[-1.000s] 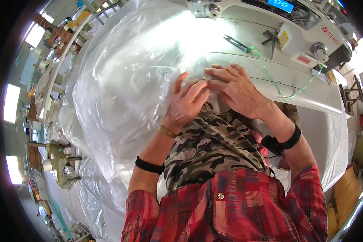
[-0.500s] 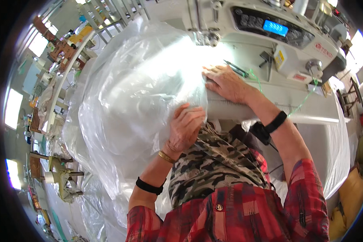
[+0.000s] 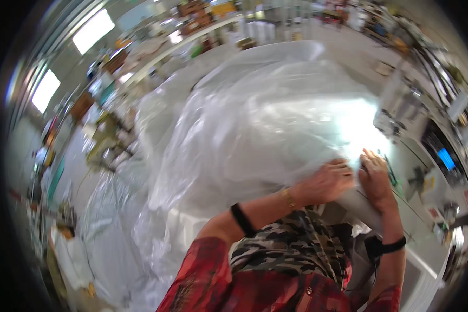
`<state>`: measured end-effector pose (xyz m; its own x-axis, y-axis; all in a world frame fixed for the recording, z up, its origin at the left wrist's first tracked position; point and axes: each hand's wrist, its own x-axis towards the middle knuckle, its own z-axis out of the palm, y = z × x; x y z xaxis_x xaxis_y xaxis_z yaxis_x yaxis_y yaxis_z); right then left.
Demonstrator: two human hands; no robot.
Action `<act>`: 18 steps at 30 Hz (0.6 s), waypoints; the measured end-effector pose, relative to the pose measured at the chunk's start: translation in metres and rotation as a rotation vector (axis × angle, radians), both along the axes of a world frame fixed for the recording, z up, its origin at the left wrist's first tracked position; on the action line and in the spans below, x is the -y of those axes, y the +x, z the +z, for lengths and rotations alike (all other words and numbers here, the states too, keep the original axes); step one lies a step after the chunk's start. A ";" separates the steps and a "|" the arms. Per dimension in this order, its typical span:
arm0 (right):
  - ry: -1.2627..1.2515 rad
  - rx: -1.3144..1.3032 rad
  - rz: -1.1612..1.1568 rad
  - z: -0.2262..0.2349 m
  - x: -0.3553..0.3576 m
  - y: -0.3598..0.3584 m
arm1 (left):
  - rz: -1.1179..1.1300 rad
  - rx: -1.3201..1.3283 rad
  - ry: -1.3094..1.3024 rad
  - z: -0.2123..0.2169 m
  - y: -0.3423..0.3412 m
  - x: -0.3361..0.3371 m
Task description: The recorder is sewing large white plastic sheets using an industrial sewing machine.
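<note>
A large heap of clear plastic sheeting (image 3: 255,130) spreads over the table of a sewing machine (image 3: 400,112) on the right. Close to the lit needle area, my left hand (image 3: 330,182) is closed on the near edge of the sheeting, fingers bent and together. Just to its right, my right hand (image 3: 375,179) has its fingers and thumb closed at the same edge, a little below the needle. Motion blur softens the fingertips, and glare washes out the plastic under the lamp.
A blue-lit display (image 3: 446,158) is on the machine's body at right. More plastic sheeting (image 3: 114,223) hangs down to the floor at left. A cloth-draped stool (image 3: 106,138) stands beyond it. Cluttered shelving lines the back.
The view has swung to the left, so the machine now sits farther right. My left hand has moved up along the sheet's edge, close beside my right hand.
</note>
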<state>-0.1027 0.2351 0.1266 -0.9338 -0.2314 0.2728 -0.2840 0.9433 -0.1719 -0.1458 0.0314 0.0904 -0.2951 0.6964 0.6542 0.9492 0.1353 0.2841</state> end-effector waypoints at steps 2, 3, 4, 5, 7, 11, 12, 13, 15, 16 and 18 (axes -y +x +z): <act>-0.001 -0.005 0.069 0.000 0.000 -0.002 | 0.047 -0.016 0.036 -0.006 -0.007 -0.013; -0.024 0.010 0.014 -0.001 0.001 -0.003 | 0.060 -0.036 0.149 -0.009 -0.009 -0.019; -0.033 0.002 -0.037 -0.001 0.001 -0.003 | 0.099 -0.037 0.130 -0.013 -0.012 -0.024; -0.040 0.025 -0.026 -0.001 0.001 -0.004 | 0.113 -0.055 0.222 -0.015 -0.014 -0.029; 0.012 -0.005 -0.066 -0.002 0.002 -0.004 | 0.141 -0.080 0.317 -0.019 -0.019 -0.033; -0.009 -0.031 -0.046 -0.002 0.002 -0.003 | 0.142 0.046 0.268 -0.013 -0.032 -0.039; -0.007 -0.001 -0.087 -0.002 0.001 -0.003 | 0.122 0.050 0.228 -0.009 -0.037 -0.043; -0.083 -0.022 -0.007 -0.002 0.001 -0.004 | 0.141 0.075 0.180 -0.006 -0.043 -0.045; -0.213 0.009 -0.056 -0.002 -0.002 -0.004 | 0.146 0.065 0.138 -0.002 -0.051 -0.052; -0.177 0.032 -0.059 -0.001 -0.005 -0.005 | 0.146 0.031 0.136 0.000 -0.054 -0.055; -0.246 0.003 -0.050 -0.002 -0.008 -0.005 | 0.184 0.070 0.068 0.003 -0.059 -0.057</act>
<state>-0.1075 0.2436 0.1244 -0.9433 -0.1119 0.3126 -0.2374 0.8856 -0.3992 -0.2046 0.0888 0.0936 -0.4594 0.5816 0.6713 0.8880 0.2831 0.3624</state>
